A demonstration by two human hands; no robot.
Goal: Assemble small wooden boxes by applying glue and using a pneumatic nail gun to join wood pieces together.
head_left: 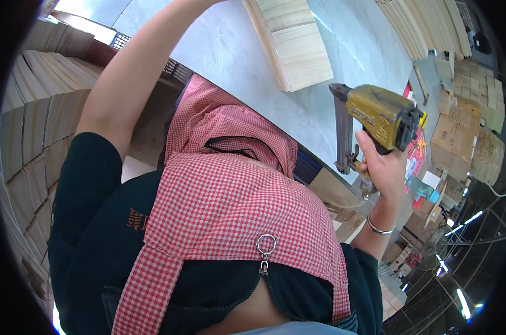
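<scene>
My right hand is closed round the grip of a yellow and black pneumatic nail gun, held over the right part of the table. To the left of its nose, a pale wooden piece with a flat panelled face and a thick side edge lies on the grey-white tabletop. The nail gun and the wood are apart. My left forearm reaches up and across to the far side, and the hand itself is cut off by the top edge of the picture.
Stacked wooden boards rise close on my left. More long wood strips lie at the far right, near cardboard boxes. A bluish plastic bottle stands right of my right wrist. The table's near edge runs diagonally before my checked apron.
</scene>
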